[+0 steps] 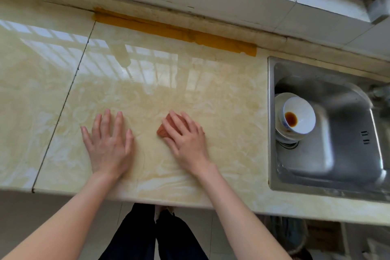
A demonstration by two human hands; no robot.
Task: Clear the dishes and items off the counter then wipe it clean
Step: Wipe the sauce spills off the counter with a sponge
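Observation:
A glossy beige marble counter (147, 74) fills the view. My right hand (185, 135) presses flat with straight fingers on a small reddish-orange cloth (163, 130), most of which is hidden under the palm. To its left, my left hand (108, 143) rests flat on the bare counter, fingers spread. Off to the right, a steel sink (337, 154) holds stacked white dishes; the top bowl (299, 117) has a brown sauce stain inside.
An orange strip (175, 31) runs along the back edge below the tiled wall. A dark seam (63, 101) crosses the counter on the left. The counter's front edge is near my body, with my legs and the floor below.

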